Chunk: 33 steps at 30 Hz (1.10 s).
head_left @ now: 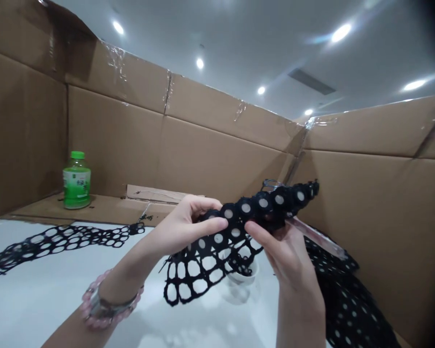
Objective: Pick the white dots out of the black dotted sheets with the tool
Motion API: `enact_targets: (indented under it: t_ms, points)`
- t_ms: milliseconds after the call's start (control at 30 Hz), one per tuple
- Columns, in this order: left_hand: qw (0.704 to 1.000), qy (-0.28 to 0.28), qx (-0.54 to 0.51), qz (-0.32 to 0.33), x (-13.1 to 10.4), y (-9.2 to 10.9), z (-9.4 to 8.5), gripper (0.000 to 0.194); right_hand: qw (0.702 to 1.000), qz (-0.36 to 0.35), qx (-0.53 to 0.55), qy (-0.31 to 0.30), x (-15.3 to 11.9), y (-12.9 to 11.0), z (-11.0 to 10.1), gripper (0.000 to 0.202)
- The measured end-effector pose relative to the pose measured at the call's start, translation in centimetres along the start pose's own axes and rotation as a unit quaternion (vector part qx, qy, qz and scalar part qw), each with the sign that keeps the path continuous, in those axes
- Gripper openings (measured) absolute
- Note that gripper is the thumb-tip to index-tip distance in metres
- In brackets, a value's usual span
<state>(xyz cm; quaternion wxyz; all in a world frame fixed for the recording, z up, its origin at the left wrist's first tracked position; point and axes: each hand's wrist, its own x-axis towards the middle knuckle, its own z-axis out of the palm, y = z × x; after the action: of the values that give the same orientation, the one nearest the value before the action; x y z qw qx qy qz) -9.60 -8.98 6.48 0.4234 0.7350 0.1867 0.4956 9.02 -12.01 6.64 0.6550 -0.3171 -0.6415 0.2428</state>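
In front of me, both hands grip a piece of black fabric with rows of round pale spots. An open lattice of black netting hangs from its lower edge. My left hand is closed on the left part, thumb on top. With thumb and fingers my right hand pinches the lower right part. A slim, see-through pinkish thing sticks out behind the right hand; its kind is unclear. Below the fabric stands a small white cup with black scraps in it, partly hidden.
A strip of black netting lies at left on the white table. A green-capped bottle stands by the cardboard wall. More spotted black fabric is heaped at right. The cardboard encloses the back and sides.
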Motion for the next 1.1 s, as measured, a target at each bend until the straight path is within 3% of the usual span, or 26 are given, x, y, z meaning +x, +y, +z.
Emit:
enact_targets:
  t_ms: [167, 233, 333, 367, 433, 567, 800, 1000, 1100]
  points:
    - [0.996, 0.000, 0.074, 0.041, 0.1, 0.1, 0.1, 0.018, 0.999, 0.003, 0.008, -0.051, -0.1, 0.1, 0.6, 0.025]
    - [0.987, 0.070, 0.116, 0.087, 0.2, -0.2, 0.7, 0.009, 0.999, 0.004, 0.022, -0.034, -0.2, 0.3, 1.2, 0.021]
    - [0.935, 0.231, 0.189, 0.193, 0.2, -0.8, 1.8, 0.008, 0.999, -0.015, 0.043, 0.011, -0.3, 0.7, 2.1, 0.017]
    - [0.922, 0.253, 0.197, 0.217, 0.2, -0.9, 2.2, 0.008, 0.999, -0.023, 0.036, 0.030, -0.4, 0.8, 2.3, 0.016]
    - [0.924, 0.226, 0.193, 0.240, -0.1, -0.9, 2.7, 0.012, 0.997, -0.036, -0.005, 0.069, -0.7, 1.2, 2.5, 0.018]
    - [0.943, 0.165, 0.185, 0.223, -0.7, -0.4, 3.0, 0.017, 0.990, -0.036, -0.064, 0.120, -1.5, 1.7, 2.4, 0.020]
    - [0.946, 0.176, 0.186, 0.197, -1.0, 0.0, 3.5, 0.007, 0.979, -0.095, -0.070, 0.169, -1.8, 0.3, 3.9, 0.008]
    - [0.972, 0.187, 0.073, 0.125, -0.6, -0.2, 4.0, 0.013, 0.981, -0.102, -0.058, 0.155, -1.6, 0.3, 4.6, 0.012]
    - [0.964, 0.206, 0.070, 0.155, -0.5, -0.4, 4.0, 0.008, 0.983, -0.099, -0.002, 0.158, -1.3, 1.2, 4.2, 0.016]
